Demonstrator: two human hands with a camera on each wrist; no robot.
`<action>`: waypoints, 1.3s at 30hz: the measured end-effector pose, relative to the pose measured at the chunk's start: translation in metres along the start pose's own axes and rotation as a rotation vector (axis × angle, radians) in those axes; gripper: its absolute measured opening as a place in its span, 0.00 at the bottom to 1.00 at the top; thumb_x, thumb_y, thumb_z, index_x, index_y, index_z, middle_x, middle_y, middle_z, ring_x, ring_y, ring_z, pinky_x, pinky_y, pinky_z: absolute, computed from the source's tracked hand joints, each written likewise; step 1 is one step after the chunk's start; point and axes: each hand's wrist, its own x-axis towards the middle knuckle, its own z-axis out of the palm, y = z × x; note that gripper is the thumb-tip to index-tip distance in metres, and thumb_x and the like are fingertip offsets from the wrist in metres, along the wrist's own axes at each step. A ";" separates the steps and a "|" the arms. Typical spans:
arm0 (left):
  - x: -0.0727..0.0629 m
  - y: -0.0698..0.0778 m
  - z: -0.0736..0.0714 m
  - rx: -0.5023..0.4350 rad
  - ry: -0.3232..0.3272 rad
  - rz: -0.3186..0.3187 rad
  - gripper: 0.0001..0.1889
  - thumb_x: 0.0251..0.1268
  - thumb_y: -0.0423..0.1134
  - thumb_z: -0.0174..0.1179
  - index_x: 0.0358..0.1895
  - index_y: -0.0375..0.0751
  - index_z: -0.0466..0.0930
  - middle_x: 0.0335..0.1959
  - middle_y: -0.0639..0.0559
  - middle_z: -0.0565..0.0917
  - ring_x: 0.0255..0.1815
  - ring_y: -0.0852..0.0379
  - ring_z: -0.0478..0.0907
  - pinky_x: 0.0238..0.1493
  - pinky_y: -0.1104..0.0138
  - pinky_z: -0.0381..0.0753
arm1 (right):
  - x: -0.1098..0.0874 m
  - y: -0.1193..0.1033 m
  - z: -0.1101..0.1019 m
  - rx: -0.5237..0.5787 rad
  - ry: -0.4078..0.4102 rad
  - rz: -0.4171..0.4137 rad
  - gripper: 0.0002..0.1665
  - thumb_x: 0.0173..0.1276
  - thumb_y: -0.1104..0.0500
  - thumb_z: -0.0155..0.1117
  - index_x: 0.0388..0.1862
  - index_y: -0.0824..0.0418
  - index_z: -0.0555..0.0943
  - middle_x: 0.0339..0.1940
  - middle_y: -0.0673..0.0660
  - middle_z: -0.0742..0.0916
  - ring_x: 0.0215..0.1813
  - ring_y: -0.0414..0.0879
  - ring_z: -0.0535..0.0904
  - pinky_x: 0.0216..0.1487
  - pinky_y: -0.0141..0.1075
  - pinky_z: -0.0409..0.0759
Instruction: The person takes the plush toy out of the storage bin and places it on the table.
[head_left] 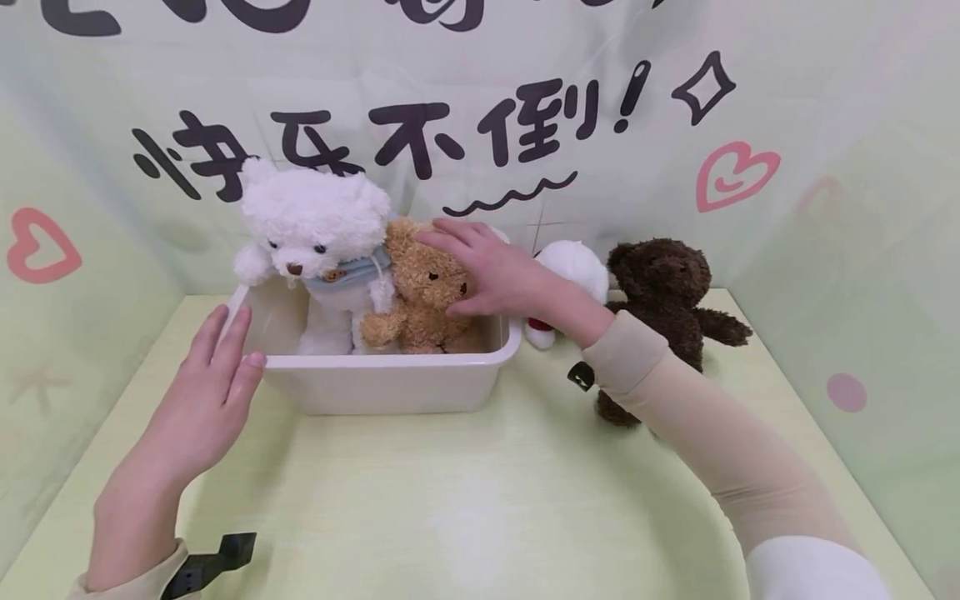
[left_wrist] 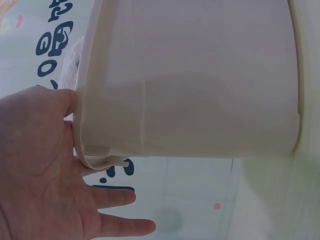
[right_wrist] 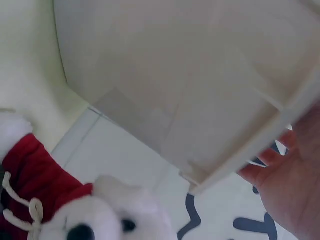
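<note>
A white plastic bin (head_left: 397, 387) holds two plush bears. The white bear (head_left: 315, 208) with a blue scarf sits upright on the left, its head above the rim. Beside it sits a light brown bear (head_left: 420, 283). My left hand (head_left: 202, 400) touches the bin's front left corner, thumb and fingers mostly straight at the rim (left_wrist: 82, 125). Over the right side of the light brown bear's head lies my right hand (head_left: 498, 271), fingers extended and spread, partly covering its face. In the right wrist view the bin's wall hides part of that hand's fingers.
Right of the bin, a white plush toy (head_left: 573, 267) in red clothing (right_wrist: 50, 175) is partly behind my right arm. A dark brown bear (head_left: 663, 292) is farther right on the pale table (head_left: 420, 492). A printed backdrop (head_left: 615, 175) stands behind.
</note>
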 end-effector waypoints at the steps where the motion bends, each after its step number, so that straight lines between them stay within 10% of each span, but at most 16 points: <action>1: 0.000 0.000 0.000 0.002 0.000 -0.001 0.33 0.87 0.44 0.37 0.84 0.41 0.36 0.83 0.34 0.33 0.75 0.17 0.44 0.66 0.24 0.46 | 0.003 0.000 0.003 -0.017 -0.012 0.002 0.60 0.60 0.46 0.81 0.83 0.54 0.57 0.82 0.63 0.59 0.79 0.61 0.57 0.75 0.52 0.64; 14: 0.001 -0.001 0.001 0.007 0.013 0.003 0.33 0.87 0.45 0.37 0.84 0.41 0.37 0.83 0.34 0.34 0.75 0.17 0.45 0.66 0.24 0.47 | 0.020 0.000 0.018 -0.134 -0.034 0.001 0.60 0.58 0.46 0.82 0.84 0.46 0.58 0.82 0.65 0.59 0.80 0.65 0.54 0.77 0.57 0.55; 39: 0.000 0.000 0.001 0.007 0.018 0.004 0.32 0.87 0.45 0.37 0.84 0.40 0.37 0.83 0.33 0.34 0.74 0.16 0.46 0.65 0.24 0.48 | 0.022 -0.003 0.023 -0.321 0.020 -0.085 0.45 0.59 0.47 0.82 0.75 0.38 0.73 0.78 0.64 0.66 0.73 0.64 0.64 0.64 0.59 0.74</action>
